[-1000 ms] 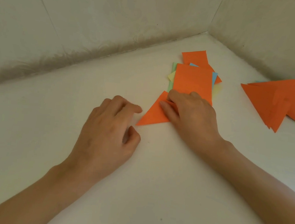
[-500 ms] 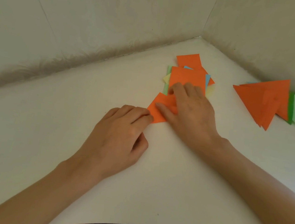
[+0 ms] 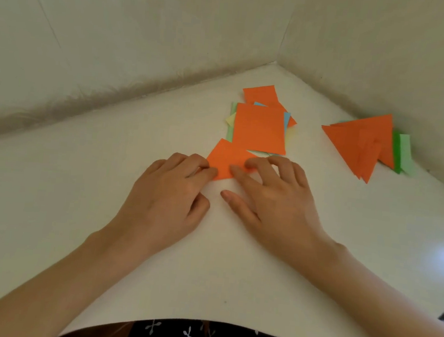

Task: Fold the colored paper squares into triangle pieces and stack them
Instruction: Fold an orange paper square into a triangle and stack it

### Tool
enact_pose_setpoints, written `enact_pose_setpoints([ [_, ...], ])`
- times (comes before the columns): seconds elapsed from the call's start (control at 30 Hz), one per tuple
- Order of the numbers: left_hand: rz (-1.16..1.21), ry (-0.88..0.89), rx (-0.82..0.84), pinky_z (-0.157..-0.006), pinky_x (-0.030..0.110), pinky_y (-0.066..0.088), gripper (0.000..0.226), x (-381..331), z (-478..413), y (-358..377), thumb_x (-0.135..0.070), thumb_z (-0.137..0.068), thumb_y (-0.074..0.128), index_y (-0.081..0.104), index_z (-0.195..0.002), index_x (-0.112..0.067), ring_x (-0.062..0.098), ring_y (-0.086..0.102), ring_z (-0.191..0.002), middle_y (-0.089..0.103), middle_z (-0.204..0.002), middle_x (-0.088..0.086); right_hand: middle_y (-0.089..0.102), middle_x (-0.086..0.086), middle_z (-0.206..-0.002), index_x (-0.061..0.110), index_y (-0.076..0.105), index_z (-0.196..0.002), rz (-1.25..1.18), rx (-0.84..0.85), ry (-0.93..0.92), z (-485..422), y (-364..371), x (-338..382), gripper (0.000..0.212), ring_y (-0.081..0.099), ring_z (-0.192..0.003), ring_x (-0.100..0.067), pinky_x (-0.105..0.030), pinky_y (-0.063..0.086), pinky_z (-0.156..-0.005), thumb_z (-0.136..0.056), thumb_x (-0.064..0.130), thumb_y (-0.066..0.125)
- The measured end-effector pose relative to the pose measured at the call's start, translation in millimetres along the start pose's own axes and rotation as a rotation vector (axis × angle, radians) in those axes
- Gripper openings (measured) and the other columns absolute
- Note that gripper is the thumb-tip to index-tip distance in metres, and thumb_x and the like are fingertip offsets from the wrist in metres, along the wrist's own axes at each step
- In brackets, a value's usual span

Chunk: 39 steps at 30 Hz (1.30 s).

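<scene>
Head view, looking down at a pale worktop (image 3: 101, 190) set into a wall corner. Left hand (image 3: 169, 193): fingers (image 3: 201, 166) bent and held together, tips pressing the near left corner of the orange piece (image 3: 227, 156); thumb tucked back, off the paper. Right hand (image 3: 277, 200): fingers (image 3: 253, 165) slightly spread and arched, tips bearing down on the piece's right side; thumb lies flat on the worktop, apart from the paper. The piece sits flat between both hands, just in front of the loose stack of squares (image 3: 259, 128), touching or overlapping its near edge; I cannot tell which. The stack has orange on top, with blue, yellow and green edges showing beneath. Well to the right, near the side wall, lies the pile of orange triangles (image 3: 357, 145), resting on green pieces (image 3: 403, 154).
</scene>
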<state>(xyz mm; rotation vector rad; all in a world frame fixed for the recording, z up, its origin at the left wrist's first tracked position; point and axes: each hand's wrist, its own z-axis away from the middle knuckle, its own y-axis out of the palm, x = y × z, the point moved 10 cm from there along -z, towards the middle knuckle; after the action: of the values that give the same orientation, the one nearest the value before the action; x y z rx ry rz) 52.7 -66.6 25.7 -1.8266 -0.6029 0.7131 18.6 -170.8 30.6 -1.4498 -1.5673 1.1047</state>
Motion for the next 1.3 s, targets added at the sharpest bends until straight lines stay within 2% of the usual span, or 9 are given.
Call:
enact_pose_setpoints([
  [0.2,-0.013,-0.009,0.011,-0.069,0.031,0.049,0.047,-1.1,0.3,0.2,-0.025,-0.079,0.034,0.068,-0.109,-0.011,0.022,0.059,-0.091,0.064,-0.104,0.0,0.06,-0.012,-0.117,0.02,0.064,-0.12,0.023,0.027,0.091,3.9,1.5,-35.1,0.055,0.04,-0.111,-0.032,-0.04,0.025,-0.097,-0.094,0.052,0.029],
  [0.3,-0.001,-0.016,0.016,-0.066,0.029,0.05,0.048,-1.2,1.4,-0.1,-0.024,-0.08,0.033,0.068,-0.11,-0.01,0.021,0.06,-0.092,0.064,-0.104,0.001,0.056,-0.014,-0.122,0.016,0.064,-0.122,-0.043,-0.025,0.144,8.2,-8.7,-47.8,0.053,0.041,-0.114,-0.032,-0.041,0.032,-0.099,-0.094,0.049,0.033],
  [0.4,0.0,-0.021,0.019,-0.062,0.028,0.051,0.048,-0.8,2.5,-0.1,-0.024,-0.081,0.033,0.068,-0.11,-0.007,0.02,0.061,-0.092,0.064,-0.105,0.002,0.058,-0.011,-0.121,0.011,0.063,-0.121,-0.172,-0.107,0.091,11.4,-23.1,-43.5,0.046,0.045,-0.112,-0.03,-0.042,0.04,-0.095,-0.094,0.041,0.04],
  [0.5,-0.006,-0.026,0.021,-0.058,0.027,0.05,0.049,-0.1,3.5,0.8,-0.024,-0.082,0.033,0.068,-0.111,-0.006,0.019,0.06,-0.091,0.063,-0.105,0.002,0.062,-0.007,-0.115,0.011,0.064,-0.12,-0.185,-0.083,0.011,7.2,-18.3,-30.6,0.044,0.053,-0.108,-0.029,-0.037,0.041,-0.093,-0.094,0.04,0.043],
  [0.7,-0.009,-0.041,-0.003,-0.053,0.026,0.047,0.048,1.2,3.4,-1.1,-0.023,-0.082,0.034,0.069,-0.106,-0.002,0.019,0.06,-0.085,0.062,-0.101,0.005,0.063,-0.008,-0.102,0.014,0.068,-0.113,-0.223,-0.122,0.103,-15.3,-10.2,-37.8,0.042,0.056,-0.091,-0.032,-0.039,0.048,-0.076,-0.089,0.039,0.043],
  [0.9,-0.013,-0.042,-0.022,-0.054,0.025,0.048,0.046,0.7,3.0,-2.9,-0.023,-0.081,0.035,0.069,-0.105,-0.002,0.019,0.061,-0.085,0.062,-0.1,0.004,0.063,-0.007,-0.097,0.014,0.072,-0.104,-0.139,-0.141,-0.012,-8.3,-7.8,-18.0,0.035,0.057,-0.089,-0.031,-0.037,0.045,-0.074,-0.089,0.033,0.046],
  [1.1,-0.041,-0.042,-0.023,-0.053,0.026,0.047,0.046,-1.3,2.7,-2.8,-0.021,-0.081,0.035,0.069,-0.104,-0.002,0.02,0.062,-0.084,0.062,-0.099,0.005,0.068,-0.006,-0.095,0.013,0.075,-0.095,0.032,-0.207,-0.019,-1.4,-16.2,-20.0,0.035,0.057,-0.092,-0.033,-0.04,0.037,-0.078,-0.093,0.031,0.045],
  [1.3,-0.07,-0.033,-0.009,-0.054,0.026,0.048,0.046,-1.2,3.6,-0.6,-0.021,-0.081,0.035,0.069,-0.105,-0.001,0.021,0.062,-0.085,0.062,-0.1,0.006,0.067,-0.01,-0.1,0.008,0.073,-0.095,0.005,-0.266,-0.073,-2.6,-24.7,-4.3,0.034,0.056,-0.094,-0.033,-0.039,0.037,-0.078,-0.093,0.03,0.047],
])
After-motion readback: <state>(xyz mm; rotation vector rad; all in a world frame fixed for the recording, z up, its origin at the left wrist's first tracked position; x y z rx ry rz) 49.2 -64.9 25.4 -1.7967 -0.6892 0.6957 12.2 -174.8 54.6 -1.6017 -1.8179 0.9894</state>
